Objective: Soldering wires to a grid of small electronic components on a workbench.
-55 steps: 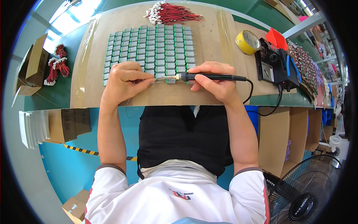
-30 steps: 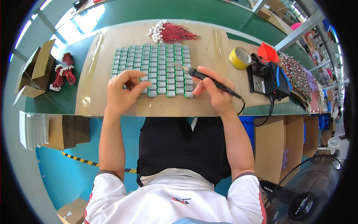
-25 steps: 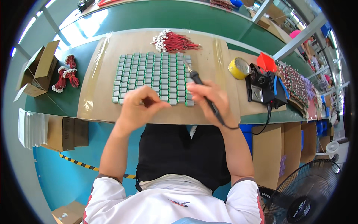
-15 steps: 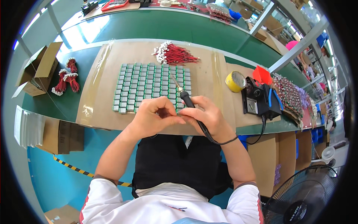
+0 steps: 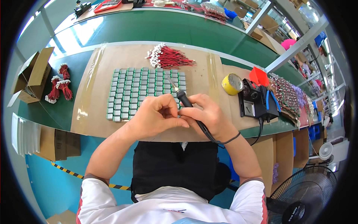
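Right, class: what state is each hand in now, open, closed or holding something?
Left hand: curled; whether it grips anything cannot be told.
Right hand: closed, holding the soldering iron.

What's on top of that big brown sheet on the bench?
The brown sheet bears grey blocks in rows, heaped red wires and clear tape strips. Whatever lies beneath the left hand and right hand is covered.

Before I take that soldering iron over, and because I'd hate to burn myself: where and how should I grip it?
Probably best to take the soldering iron by its black handle, from the lower right: its slim metal tip points up-left, and the cord leaves the handle's lower end. The right hand grips it, so wait for release.
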Tool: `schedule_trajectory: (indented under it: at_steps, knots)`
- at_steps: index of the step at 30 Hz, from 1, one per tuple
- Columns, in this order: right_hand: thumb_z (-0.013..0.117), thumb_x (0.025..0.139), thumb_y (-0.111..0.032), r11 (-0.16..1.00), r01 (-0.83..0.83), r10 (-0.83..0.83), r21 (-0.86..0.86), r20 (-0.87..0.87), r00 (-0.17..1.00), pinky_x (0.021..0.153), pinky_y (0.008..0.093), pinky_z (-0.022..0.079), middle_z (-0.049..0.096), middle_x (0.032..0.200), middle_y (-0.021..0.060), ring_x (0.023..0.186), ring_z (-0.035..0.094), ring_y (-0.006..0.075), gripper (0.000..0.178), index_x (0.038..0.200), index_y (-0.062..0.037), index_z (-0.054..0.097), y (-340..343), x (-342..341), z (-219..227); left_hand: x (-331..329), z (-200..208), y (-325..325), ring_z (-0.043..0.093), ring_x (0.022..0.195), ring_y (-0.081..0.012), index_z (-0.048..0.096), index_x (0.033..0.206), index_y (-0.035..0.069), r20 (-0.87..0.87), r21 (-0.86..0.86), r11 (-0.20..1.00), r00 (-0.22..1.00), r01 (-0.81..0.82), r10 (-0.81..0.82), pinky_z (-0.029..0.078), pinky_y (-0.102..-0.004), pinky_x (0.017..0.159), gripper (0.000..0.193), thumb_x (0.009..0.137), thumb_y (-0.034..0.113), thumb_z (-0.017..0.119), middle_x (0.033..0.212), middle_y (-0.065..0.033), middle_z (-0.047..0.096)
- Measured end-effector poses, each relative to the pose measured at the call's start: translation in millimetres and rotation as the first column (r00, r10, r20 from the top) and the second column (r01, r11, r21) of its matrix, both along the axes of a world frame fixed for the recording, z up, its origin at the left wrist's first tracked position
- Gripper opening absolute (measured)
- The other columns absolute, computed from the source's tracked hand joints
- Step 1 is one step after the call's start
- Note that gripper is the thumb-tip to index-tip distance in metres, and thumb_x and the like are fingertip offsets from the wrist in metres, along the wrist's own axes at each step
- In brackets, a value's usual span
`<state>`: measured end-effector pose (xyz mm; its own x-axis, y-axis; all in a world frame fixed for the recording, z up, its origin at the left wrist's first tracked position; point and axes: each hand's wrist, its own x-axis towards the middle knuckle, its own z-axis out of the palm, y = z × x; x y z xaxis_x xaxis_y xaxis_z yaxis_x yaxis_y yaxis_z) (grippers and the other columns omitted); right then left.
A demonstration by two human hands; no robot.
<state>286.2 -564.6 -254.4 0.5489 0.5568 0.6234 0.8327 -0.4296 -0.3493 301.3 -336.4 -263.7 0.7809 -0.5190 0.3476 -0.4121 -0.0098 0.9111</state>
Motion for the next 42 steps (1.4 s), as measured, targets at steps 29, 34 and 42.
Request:
schedule_trajectory:
  at_steps: [29, 34, 42]
  knots:
    - [0.054, 0.108, -0.025, 0.672, 0.306, 0.329, 0.674, -0.643, 0.692, 0.069, 0.0423, 0.065, 0.074, 0.102, 0.0132, 0.078, 0.074, 0.0211, 0.041, 0.132, 0.0065, 0.062, -43.2, 125.1, -63.3, 118.8, 0.3, 23.0, 0.062, 0.061, -0.0142, 0.073, 0.08, -0.005, 0.075, 0.352, 0.704, 0.768, -0.617, 0.636, 0.05, -0.031, 0.06, 0.019, 0.081, 0.014, 0.076, 0.066, -0.0085, 0.068]
    - [0.055, 0.106, -0.019, 0.697, 0.327, 0.332, 0.638, -0.692, 0.641, 0.076, 0.0429, 0.065, 0.074, 0.103, 0.0148, 0.08, 0.074, 0.0235, 0.036, 0.129, 0.0071, 0.064, -45.9, 123.8, -70.8, 116.8, -16.1, 20.1, 0.051, 0.057, -0.0072, 0.071, 0.082, -0.004, 0.126, 0.432, 0.668, 0.774, -0.606, 0.621, 0.042, -0.0266, 0.053, 0.02, 0.086, 0.015, 0.076, 0.065, -0.0022, 0.062]
    - [0.067, 0.099, -0.012, 0.684, 0.367, 0.355, 0.631, -0.727, 0.588, 0.08, 0.0331, 0.063, 0.076, 0.104, 0.0165, 0.085, 0.076, 0.0238, 0.028, 0.122, 0.0041, 0.07, -39.1, 125.4, -64.6, 118.8, -18.6, 18.9, 0.056, 0.056, -0.0076, 0.07, 0.084, -0.004, 0.045, 0.466, 0.696, 0.801, -0.545, 0.597, 0.045, -0.0256, 0.052, 0.02, 0.089, 0.016, 0.074, 0.068, -0.0027, 0.065]
